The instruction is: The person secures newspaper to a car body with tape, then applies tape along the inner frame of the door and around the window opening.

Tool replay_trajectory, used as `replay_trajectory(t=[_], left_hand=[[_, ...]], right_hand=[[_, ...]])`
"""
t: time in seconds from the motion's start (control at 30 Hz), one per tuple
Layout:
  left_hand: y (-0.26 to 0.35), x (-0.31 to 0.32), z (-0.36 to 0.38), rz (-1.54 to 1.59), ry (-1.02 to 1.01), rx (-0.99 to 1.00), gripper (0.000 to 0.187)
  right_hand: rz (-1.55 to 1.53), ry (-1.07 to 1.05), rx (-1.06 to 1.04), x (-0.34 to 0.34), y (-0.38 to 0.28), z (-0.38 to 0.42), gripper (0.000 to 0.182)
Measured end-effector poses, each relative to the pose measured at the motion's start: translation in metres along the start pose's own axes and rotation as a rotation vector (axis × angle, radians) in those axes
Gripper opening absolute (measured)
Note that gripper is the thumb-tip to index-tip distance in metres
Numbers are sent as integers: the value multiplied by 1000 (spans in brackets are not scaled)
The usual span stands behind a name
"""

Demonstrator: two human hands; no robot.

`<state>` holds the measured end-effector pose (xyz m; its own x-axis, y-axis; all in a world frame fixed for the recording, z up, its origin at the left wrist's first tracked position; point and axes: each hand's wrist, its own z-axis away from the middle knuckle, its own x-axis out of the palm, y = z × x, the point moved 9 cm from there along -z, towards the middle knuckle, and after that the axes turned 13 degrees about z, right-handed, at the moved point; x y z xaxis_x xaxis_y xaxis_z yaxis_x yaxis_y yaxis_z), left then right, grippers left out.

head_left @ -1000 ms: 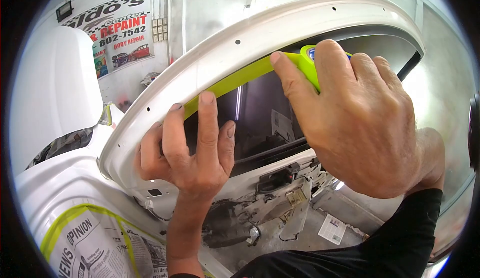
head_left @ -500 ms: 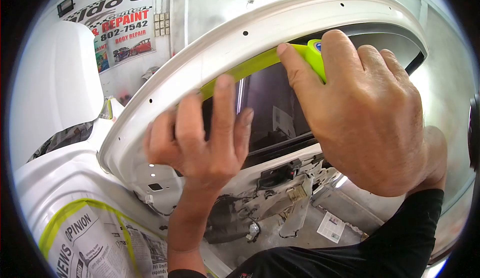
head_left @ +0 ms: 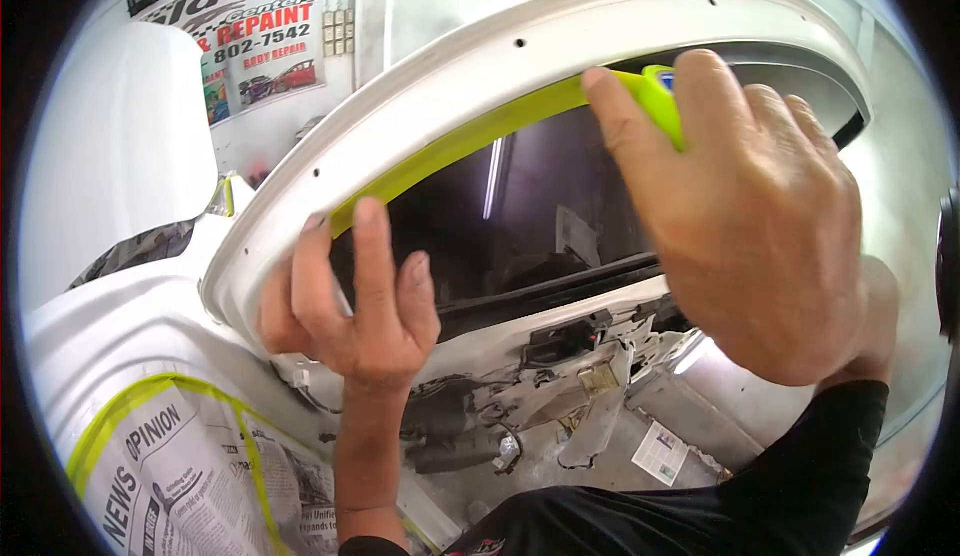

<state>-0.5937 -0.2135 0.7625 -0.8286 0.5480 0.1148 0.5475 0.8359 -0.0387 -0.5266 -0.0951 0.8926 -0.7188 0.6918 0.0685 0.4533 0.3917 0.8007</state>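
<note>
My right hand (head_left: 765, 221) grips a roll of lime-green masking tape (head_left: 660, 111), its thumb pressed on the strip just beside the roll. From there the tape strip (head_left: 480, 141) runs down to the left along the inner edge of a white car door frame (head_left: 420, 106), above the dark window glass (head_left: 540, 191). My left hand (head_left: 355, 306) is at the strip's lower left end. Its fingers are apart, with a fingertip at the tape and nothing held; the fingers farther left lie over the frame.
Below the window is the door's open inner panel (head_left: 560, 371) with bare wiring. Newspaper (head_left: 190, 466) edged with green tape covers part of the white car body at lower left. A white panel (head_left: 130, 146) stands at left, with a printed banner (head_left: 265, 46) behind it.
My left hand has slid down and left along the tape, uncovering more of the strip. My right hand with the roll sits slightly farther right and higher as the view shifts.
</note>
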Motion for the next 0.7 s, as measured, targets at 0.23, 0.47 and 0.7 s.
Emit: replay_trajectory(t=[0.23,0.47,0.7], left_hand=[[62,40,-58,-39,-11,133,37],[71,48,-57,-44,71,181,38],[72,47,-55,-56,15,181,47]], right_hand=[[-51,90,46,16,5,11,26],[-716,226,-12,14,29,28,29],[-1084,197,-84,52,83,57,56]])
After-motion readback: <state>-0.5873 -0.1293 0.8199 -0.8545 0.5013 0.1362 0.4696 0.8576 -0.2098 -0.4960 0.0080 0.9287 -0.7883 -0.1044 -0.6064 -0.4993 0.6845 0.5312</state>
